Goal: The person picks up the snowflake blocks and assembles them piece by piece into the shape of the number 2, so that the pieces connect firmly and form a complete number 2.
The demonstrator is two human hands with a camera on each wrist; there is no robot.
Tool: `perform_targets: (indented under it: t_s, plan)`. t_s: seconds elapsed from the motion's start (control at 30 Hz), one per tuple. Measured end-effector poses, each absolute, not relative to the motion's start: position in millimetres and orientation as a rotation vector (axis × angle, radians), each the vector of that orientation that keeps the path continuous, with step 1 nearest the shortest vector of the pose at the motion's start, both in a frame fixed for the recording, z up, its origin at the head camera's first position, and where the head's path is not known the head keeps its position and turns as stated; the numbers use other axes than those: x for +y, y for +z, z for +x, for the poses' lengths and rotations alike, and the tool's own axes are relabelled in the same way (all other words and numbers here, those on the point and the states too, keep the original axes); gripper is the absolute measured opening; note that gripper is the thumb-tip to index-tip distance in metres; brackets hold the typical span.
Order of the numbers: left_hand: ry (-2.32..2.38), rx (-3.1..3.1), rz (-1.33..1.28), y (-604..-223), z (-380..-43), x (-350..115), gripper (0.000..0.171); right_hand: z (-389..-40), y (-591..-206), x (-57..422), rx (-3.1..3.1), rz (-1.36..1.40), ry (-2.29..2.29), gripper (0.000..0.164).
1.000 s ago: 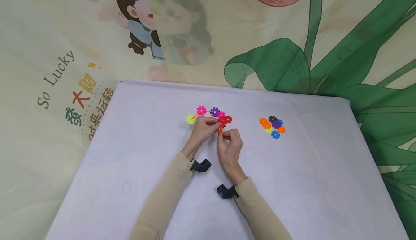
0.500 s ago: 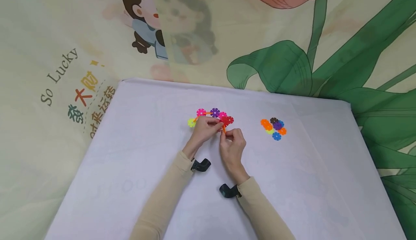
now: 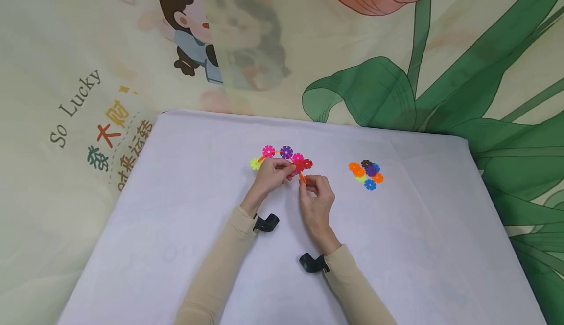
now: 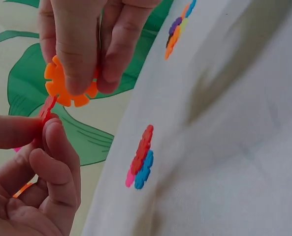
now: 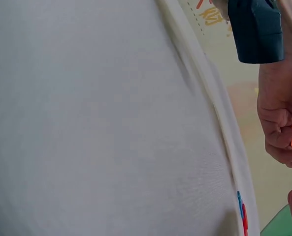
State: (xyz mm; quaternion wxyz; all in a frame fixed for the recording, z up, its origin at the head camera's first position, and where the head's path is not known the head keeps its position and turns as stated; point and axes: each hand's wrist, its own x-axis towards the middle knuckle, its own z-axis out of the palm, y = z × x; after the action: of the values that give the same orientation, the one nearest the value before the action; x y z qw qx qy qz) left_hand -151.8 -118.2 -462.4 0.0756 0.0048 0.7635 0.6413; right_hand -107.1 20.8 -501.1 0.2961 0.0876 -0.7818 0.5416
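My left hand (image 3: 270, 177) pinches a red notched plastic disc (image 4: 47, 108) between thumb and finger. From it a chain of linked discs appears to run behind the hand, with a yellow disc (image 3: 255, 163), a pink disc (image 3: 269, 151) and a purple disc (image 3: 286, 152) showing. An orange notched disc (image 4: 61, 82) is pinched by my right hand (image 3: 318, 200), edge-on in the head view. Its lower edge meets the red disc's tip in the left wrist view; whether the slots interlock I cannot tell. The right wrist view shows only parts of the hands.
Just beyond the hands lie loose discs on the white table, red (image 4: 144, 147), blue (image 4: 145, 170) and pink (image 4: 130, 178). A mixed pile with several discs, including a blue disc (image 3: 370, 184), lies to the right. A printed cloth (image 3: 264, 100) hangs behind the table.
My right hand has shifted slightly to the right with the orange disc, a little farther from the left hand. The left hand keeps its pinch; the head view sways slightly.
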Motion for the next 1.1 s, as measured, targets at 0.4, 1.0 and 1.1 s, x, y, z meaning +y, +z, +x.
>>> perform_targets:
  t_s: [0.4, 1.0, 1.1]
  plan:
    - [1.909, 2.301, 0.046, -466, -151, -116, 0.018, -107, -498, 21, -2.075, 0.203, 1.435, 0.011]
    - [1.895, 2.725, 0.131, -473, -145, -97, 0.015, -95, -470, -2, -1.954, 0.172, 1.47, 0.012]
    - [1.889, 2.843, 0.157, -475, -144, -94, 0.014, -94, -463, -5, -1.95, 0.164, 1.452, 0.012]
